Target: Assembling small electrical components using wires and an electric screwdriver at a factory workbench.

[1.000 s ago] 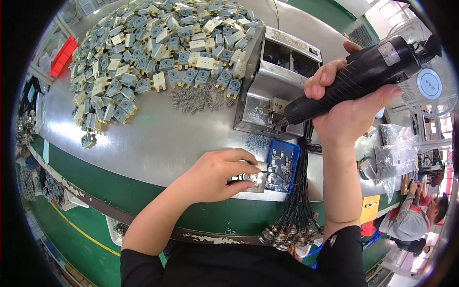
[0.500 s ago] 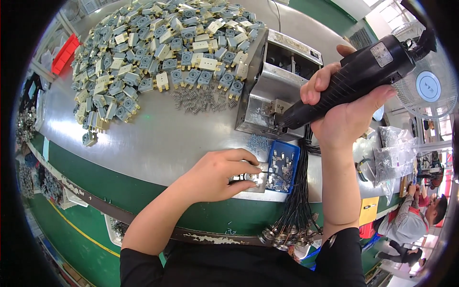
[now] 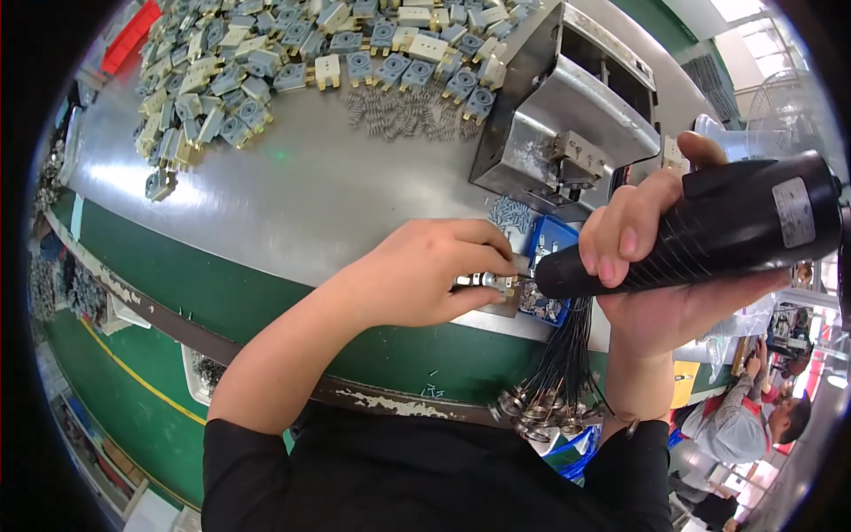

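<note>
My right hand (image 3: 660,310) is wrapped around a black electric screwdriver (image 3: 691,222), which lies nearly level with its nose pointing left. The nose is right beside the fingertips of my left hand (image 3: 430,270). Between its thumb and fingers, my left hand pinches a small metal part (image 3: 479,279) on a flat metal plate (image 3: 507,309). My fingers cover much of the part. Whether the driver's bit touches it, I cannot tell. Just behind the nose sits a blue tray (image 3: 557,232) of small metal pieces, partly hidden by the screwdriver.
A steel box-shaped device (image 3: 585,97) stands beyond the tray, with small bluish screws (image 3: 511,213) beside it. Loose springs (image 3: 412,115) lie before a heap of grey and cream housings (image 3: 292,44). Black wires (image 3: 563,355) hang over the table edge. A co-worker (image 3: 736,426) is at far right.
The screwdriver's nose has come from the steel device down to my left fingertips. My left hand keeps its pinch on the metal part. The whole view has shifted.
</note>
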Demonstrator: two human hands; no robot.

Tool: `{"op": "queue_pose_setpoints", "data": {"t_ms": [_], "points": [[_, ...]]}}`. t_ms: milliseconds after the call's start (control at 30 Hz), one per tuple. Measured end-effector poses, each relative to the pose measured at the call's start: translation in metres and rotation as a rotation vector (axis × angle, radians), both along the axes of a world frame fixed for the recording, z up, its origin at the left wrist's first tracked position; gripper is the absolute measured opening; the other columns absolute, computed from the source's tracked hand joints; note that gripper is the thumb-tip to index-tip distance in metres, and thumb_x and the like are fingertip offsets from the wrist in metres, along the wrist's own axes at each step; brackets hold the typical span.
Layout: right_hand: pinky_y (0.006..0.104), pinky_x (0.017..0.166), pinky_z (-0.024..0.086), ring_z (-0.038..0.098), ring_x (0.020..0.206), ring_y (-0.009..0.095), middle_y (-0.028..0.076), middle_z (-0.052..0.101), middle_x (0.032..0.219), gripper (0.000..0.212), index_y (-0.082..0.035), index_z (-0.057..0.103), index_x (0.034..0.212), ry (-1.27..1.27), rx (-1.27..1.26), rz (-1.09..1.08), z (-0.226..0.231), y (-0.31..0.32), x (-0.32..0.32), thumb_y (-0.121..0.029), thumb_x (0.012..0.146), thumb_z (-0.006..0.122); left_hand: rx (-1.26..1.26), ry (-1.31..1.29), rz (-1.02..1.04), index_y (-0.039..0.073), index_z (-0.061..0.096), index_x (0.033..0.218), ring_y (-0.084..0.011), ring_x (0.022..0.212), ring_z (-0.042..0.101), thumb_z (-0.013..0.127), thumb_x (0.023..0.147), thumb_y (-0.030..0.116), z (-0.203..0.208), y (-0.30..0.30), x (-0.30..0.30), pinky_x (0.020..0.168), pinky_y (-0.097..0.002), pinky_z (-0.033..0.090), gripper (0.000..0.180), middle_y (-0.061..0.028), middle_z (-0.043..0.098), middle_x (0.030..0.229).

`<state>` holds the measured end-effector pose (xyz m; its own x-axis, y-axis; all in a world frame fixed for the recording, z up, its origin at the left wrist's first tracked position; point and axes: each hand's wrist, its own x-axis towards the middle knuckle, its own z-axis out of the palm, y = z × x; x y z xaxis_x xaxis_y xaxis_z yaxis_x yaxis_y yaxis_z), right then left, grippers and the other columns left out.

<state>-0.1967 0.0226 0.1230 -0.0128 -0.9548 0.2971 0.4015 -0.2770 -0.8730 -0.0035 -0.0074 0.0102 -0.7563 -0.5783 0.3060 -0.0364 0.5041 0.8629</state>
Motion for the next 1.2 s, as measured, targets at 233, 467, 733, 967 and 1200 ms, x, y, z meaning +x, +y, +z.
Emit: {"op": "queue_pose_setpoints", "data": {"t_ms": [233, 467, 733, 967, 1200], "points": [[0.0355, 0.05, 0.046, 0.053, 0.053, 0.02, 0.007, 0.053, 0.072, 0.117, -0.002, 0.038, 0.151, 0.035, -0.008, 0.04, -0.01, 0.006, 0.0, -0.094, 0.081, 0.048, 0.0, 0.011, 0.009, 0.004, 0.076, 0.105, -0.0323, 0.098, 0.072, 0.083, 0.08, 0.012, -0.002, 0.003, 0.0, 0.083, -0.0416, 0.058, 0.027, -0.0099, 0.072, 0.114], [0.0339, 0.05, 0.045, 0.051, 0.053, 0.018, 0.005, 0.052, 0.074, 0.117, -0.004, 0.038, 0.151, 0.117, -0.058, 0.034, -0.016, 0.012, 0.003, -0.096, 0.079, 0.047, -0.031, 0.026, 0.013, 0.004, 0.076, 0.105, -0.0324, 0.097, 0.072, 0.084, 0.081, 0.013, -0.005, 0.002, 0.0, 0.083, -0.0413, 0.059, 0.027, -0.0103, 0.072, 0.114], [0.0332, 0.052, 0.048, 0.056, 0.055, 0.017, 0.005, 0.056, 0.075, 0.092, -0.009, 0.047, 0.121, 0.195, -0.216, 0.131, -0.022, 0.016, 0.0, -0.091, 0.081, 0.053, -0.03, 0.025, 0.048, 0.008, 0.078, 0.105, -0.0295, 0.098, 0.072, 0.079, 0.086, 0.021, -0.008, 0.002, -0.001, 0.086, -0.0405, 0.057, 0.023, -0.0065, 0.073, 0.111], [0.0391, 0.064, 0.053, 0.061, 0.065, 0.024, 0.012, 0.062, 0.078, 0.061, -0.006, 0.048, 0.121, 0.12, -0.146, 0.178, -0.021, 0.024, 0.0, -0.038, 0.077, 0.074, -0.013, 0.023, 0.047, 0.007, 0.078, 0.104, -0.03, 0.096, 0.072, 0.079, 0.085, 0.021, -0.008, 0.006, -0.001, 0.085, -0.0402, 0.057, 0.023, -0.0066, 0.073, 0.111], [0.0377, 0.058, 0.05, 0.057, 0.058, 0.022, 0.011, 0.06, 0.073, 0.086, -0.004, 0.043, 0.139, 0.106, -0.07, 0.207, -0.019, 0.015, 0.0, -0.059, 0.077, 0.067, -0.035, 0.002, 0.02, 0.005, 0.077, 0.106, -0.031, 0.099, 0.072, 0.082, 0.082, 0.011, -0.005, 0.003, 0.001, 0.084, -0.0402, 0.058, 0.026, -0.0097, 0.072, 0.113]]}}
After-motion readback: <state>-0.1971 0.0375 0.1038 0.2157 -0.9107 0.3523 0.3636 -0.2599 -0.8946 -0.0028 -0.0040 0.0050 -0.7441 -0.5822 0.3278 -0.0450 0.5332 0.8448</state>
